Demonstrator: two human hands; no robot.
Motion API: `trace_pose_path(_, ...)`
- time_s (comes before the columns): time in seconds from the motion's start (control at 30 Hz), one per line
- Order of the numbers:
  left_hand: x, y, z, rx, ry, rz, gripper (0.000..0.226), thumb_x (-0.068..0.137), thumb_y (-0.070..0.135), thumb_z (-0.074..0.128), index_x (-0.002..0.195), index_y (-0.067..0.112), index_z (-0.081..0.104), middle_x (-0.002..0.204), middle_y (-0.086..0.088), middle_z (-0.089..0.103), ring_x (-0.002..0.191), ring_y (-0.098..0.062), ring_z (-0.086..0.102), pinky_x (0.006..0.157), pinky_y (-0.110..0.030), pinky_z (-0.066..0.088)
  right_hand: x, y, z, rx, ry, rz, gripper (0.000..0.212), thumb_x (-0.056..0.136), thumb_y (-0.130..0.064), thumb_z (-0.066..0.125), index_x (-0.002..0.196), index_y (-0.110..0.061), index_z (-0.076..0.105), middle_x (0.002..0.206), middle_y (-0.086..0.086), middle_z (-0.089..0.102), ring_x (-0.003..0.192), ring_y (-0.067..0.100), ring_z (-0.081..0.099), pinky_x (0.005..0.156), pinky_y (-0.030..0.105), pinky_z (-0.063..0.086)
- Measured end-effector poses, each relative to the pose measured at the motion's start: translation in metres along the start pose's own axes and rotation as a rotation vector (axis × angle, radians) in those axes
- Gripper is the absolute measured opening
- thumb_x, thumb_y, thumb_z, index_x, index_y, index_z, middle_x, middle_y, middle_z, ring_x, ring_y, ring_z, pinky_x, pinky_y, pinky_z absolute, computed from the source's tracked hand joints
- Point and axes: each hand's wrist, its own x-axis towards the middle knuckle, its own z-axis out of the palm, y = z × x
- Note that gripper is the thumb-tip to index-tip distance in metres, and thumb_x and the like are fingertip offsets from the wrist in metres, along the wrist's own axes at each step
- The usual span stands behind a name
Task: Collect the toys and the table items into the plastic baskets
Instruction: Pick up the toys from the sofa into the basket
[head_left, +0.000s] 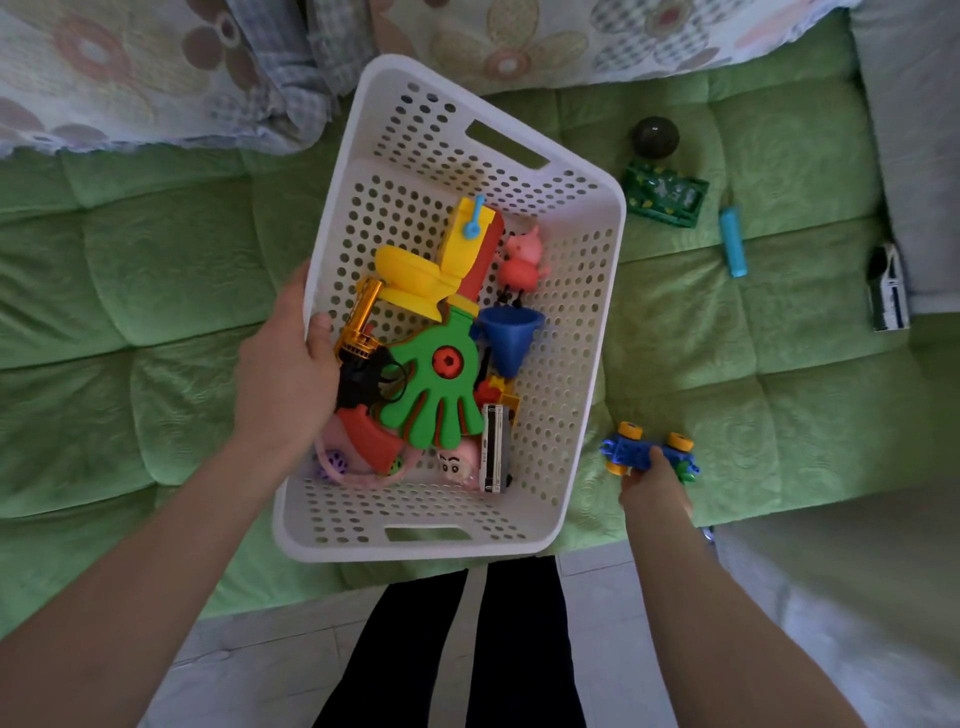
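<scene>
A white perforated plastic basket (582, 291) rests on the green sofa, and my left hand (283, 374) grips its left rim. Inside lie several toys: a green hand clapper (441, 384), a yellow toy toilet (441, 260), a gold toy gun (358, 322), a blue funnel (509, 332) and a pink pig figure (522, 260). To the right of the basket, my right hand (654, 488) closes on a blue toy car with yellow wheels (636, 449) that lies on the sofa.
On the sofa cushion (156, 291) at the right lie a dark ball (655, 136), a green toy block (666, 193), a blue cylinder (732, 241) and a white toy vehicle (889, 291). A floral blanket (130, 67) covers the sofa back. My dark-trousered legs (467, 644) stand on a tiled floor.
</scene>
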Motion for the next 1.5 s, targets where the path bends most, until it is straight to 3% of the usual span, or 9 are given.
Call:
trace_pose_path(0.07, 0.0, -0.001, 0.0, 0.001, -0.008, -0.003, 0.045, 0.099, 0.013, 0.035, 0.143, 0.017, 0.031, 0.125, -0.012, 0.057, 0.095, -0.01, 0.045, 0.083, -0.022, 0.035, -0.023, -0.006, -0.003, 0.03, 0.01, -0.071, 0.016, 0.088, -0.019, 0.059, 0.098, -0.022, 0.047, 0.085, -0.003, 0.057, 0.067, 0.007, 0.055, 0.038, 0.011, 0.036)
trace_pose_path(0.2, -0.003, 0.003, -0.004, -0.017, -0.027, -0.016, 0.044, 0.099, 0.014, 0.034, 0.143, 0.016, 0.031, 0.124, -0.014, 0.057, 0.095, -0.015, 0.048, 0.083, -0.026, 0.036, -0.075, -0.007, -0.002, 0.018, -0.186, -0.285, 0.025, 0.085, -0.014, 0.064, 0.105, -0.007, 0.051, 0.098, 0.006, 0.064, 0.073, 0.009, 0.064, 0.066, 0.02, 0.053)
trace_pose_path(0.33, -0.005, 0.009, -0.007, -0.022, -0.028, -0.027, 0.044, 0.099, 0.016, 0.034, 0.143, 0.016, 0.032, 0.123, -0.014, 0.058, 0.092, -0.021, 0.053, 0.078, -0.027, 0.036, -0.113, 0.011, -0.002, -0.668, -0.392, -0.792, 0.035, 0.079, -0.012, 0.071, 0.098, -0.015, 0.042, 0.08, -0.009, 0.056, 0.069, 0.002, 0.056, 0.058, 0.009, 0.045)
trace_pose_path(0.47, -0.013, 0.014, -0.007, -0.103, -0.022, -0.043, 0.043, 0.099, 0.015, 0.034, 0.142, 0.019, 0.033, 0.109, -0.002, 0.054, 0.091, -0.013, 0.047, 0.079, -0.027, 0.037, -0.115, 0.012, 0.006, -1.088, -0.498, -0.874, 0.032, 0.086, -0.018, 0.064, 0.098, -0.019, 0.035, 0.085, -0.006, 0.052, 0.074, 0.014, 0.053, 0.062, 0.021, 0.038)
trace_pose_path(0.67, -0.022, 0.03, 0.017, -0.222, 0.04, -0.121, 0.04, 0.098, 0.011, 0.034, 0.137, 0.014, 0.04, 0.109, -0.003, 0.052, 0.098, -0.02, 0.049, 0.085, -0.035, 0.041, -0.107, -0.053, 0.027, -0.938, -0.483, -1.085, 0.009, 0.087, -0.016, 0.062, 0.088, -0.012, 0.054, 0.074, -0.011, 0.056, 0.067, 0.004, 0.054, 0.056, 0.006, 0.042)
trace_pose_path(0.87, -0.014, 0.063, 0.053, -0.185, 0.105, -0.165, 0.041, 0.097, 0.007, 0.036, 0.138, 0.011, 0.039, 0.124, -0.013, 0.057, 0.108, -0.028, 0.054, 0.09, -0.035, 0.039, -0.049, -0.169, 0.102, -0.338, -0.355, -0.558, 0.014, 0.086, -0.011, 0.062, 0.099, -0.006, 0.06, 0.106, 0.015, 0.067, 0.08, 0.017, 0.066, 0.066, 0.017, 0.057)
trace_pose_path(1.17, -0.003, 0.074, 0.071, -0.237, 0.131, -0.23, 0.047, 0.095, 0.002, 0.037, 0.139, 0.017, 0.038, 0.114, 0.005, 0.052, 0.102, -0.013, 0.049, 0.09, -0.03, 0.039, 0.011, -0.213, 0.204, -0.566, -0.396, -0.344, 0.069, 0.089, -0.017, 0.06, 0.146, -0.027, 0.022, 0.134, 0.018, 0.042, 0.099, 0.028, 0.056, 0.062, 0.029, 0.047)
trace_pose_path(1.3, -0.003, 0.072, 0.072, -0.218, 0.16, -0.242, 0.044, 0.095, 0.004, 0.037, 0.137, 0.019, 0.039, 0.109, 0.005, 0.052, 0.098, -0.013, 0.05, 0.088, -0.029, 0.039, 0.011, -0.202, 0.207, -0.731, -0.566, -0.336, 0.044, 0.094, -0.023, 0.052, 0.133, -0.006, 0.042, 0.137, 0.013, 0.047, 0.119, 0.025, 0.053, 0.065, 0.021, 0.05)
trace_pose_path(1.5, -0.001, 0.061, 0.07, -0.2, 0.134, -0.254, 0.043, 0.097, 0.006, 0.035, 0.138, 0.016, 0.037, 0.108, 0.004, 0.051, 0.095, -0.015, 0.049, 0.083, -0.029, 0.037, -0.006, -0.191, 0.191, -0.473, -0.496, -0.197, 0.011, 0.091, -0.023, 0.057, 0.088, -0.015, 0.051, 0.127, 0.012, 0.057, 0.101, 0.018, 0.063, 0.061, 0.021, 0.058)
